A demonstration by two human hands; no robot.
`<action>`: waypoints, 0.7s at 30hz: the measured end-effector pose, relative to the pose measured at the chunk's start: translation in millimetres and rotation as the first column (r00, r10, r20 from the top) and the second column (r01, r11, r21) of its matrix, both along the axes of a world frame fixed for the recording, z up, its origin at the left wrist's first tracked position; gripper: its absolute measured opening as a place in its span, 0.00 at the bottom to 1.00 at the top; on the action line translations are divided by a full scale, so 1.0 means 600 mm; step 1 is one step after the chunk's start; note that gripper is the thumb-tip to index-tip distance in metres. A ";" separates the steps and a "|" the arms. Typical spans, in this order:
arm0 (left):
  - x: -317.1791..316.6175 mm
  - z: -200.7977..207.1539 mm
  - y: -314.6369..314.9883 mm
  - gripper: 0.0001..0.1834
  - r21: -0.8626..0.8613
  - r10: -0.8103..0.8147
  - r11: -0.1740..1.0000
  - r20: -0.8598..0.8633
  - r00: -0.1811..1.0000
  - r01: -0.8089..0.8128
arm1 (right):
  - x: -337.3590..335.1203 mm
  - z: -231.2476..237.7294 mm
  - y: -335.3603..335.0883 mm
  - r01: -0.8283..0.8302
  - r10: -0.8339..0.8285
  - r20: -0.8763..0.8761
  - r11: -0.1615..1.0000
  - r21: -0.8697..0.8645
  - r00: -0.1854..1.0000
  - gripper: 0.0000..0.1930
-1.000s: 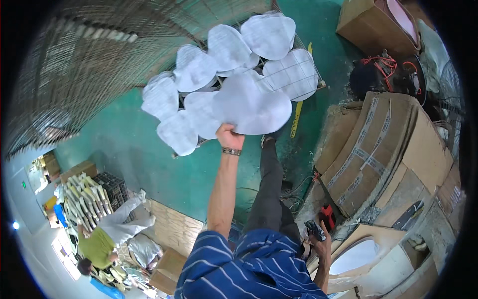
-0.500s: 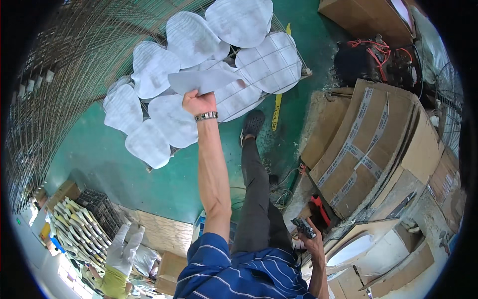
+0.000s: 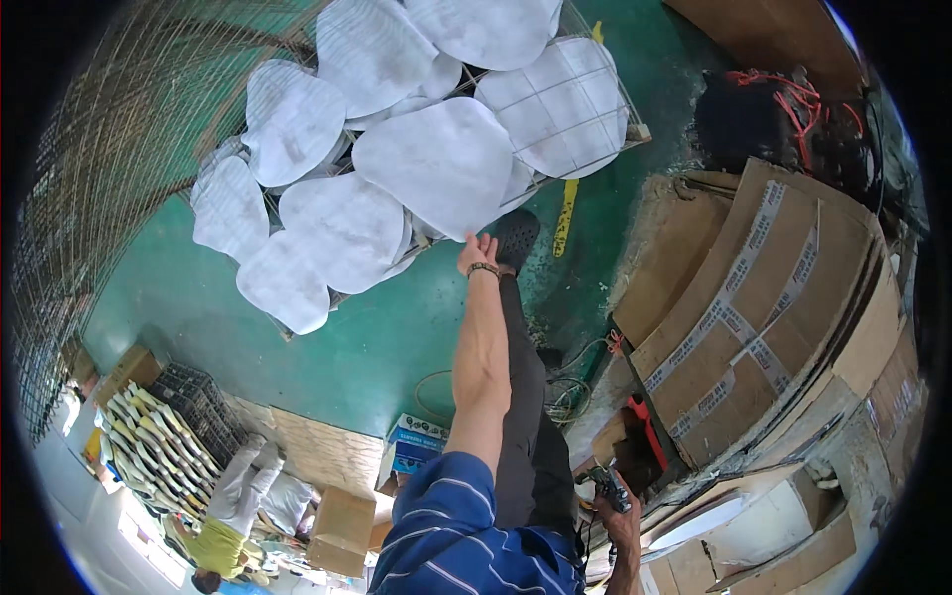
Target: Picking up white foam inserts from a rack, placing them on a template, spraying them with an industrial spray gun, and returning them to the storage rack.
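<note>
On the near edge of a dark metal-wire rack [image 3: 640,133], a white, rounded, flexible sheet [image 3: 434,164] now lies broad side up over others; half a second ago it was tilted, nearly edge-on, in the left hand [image 3: 478,256]. That hand's fingertips meet the sheet's lower edge; whether they pinch it or merely touch cannot be told. Lower right, the right hand [image 3: 625,521] is wrapped around a small black handheld device [image 3: 607,488], its kind hard to make out. The hand and sheet partly cover a black perforated clog [image 3: 518,238]. The top of the picture cuts off the farthest sheets and a brown cardboard box [image 3: 773,35]. White sheets in overlapping stacks fill the rack; what the black plastic crate [image 3: 198,402] holds is unclear.
</note>
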State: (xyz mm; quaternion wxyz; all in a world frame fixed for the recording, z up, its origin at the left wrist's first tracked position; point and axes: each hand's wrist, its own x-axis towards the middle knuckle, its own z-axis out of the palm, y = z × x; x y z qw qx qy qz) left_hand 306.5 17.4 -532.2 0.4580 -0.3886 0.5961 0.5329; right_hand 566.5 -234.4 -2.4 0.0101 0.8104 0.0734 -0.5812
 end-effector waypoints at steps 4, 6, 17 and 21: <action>-0.025 0.074 0.004 0.52 -0.117 -0.373 0.925 -0.105 0.922 0.361 | 0.002 0.024 -0.022 0.092 -0.093 0.018 0.995 0.046 0.996 0.34; -0.021 0.139 0.003 0.63 -0.289 -0.652 0.736 -0.064 0.755 0.612 | 0.009 0.046 -0.036 -0.003 -0.002 0.028 0.978 0.207 1.000 0.34; 0.076 0.471 -0.142 0.14 0.107 -0.967 -0.132 -0.233 -0.105 0.985 | 0.039 0.344 -0.315 0.068 -0.335 0.411 0.838 0.542 0.848 0.31; 0.126 0.574 -0.173 0.16 0.037 -0.862 -0.494 -0.149 -0.484 0.869 | 0.029 0.480 -0.470 0.246 -0.674 0.463 0.682 0.688 0.575 0.29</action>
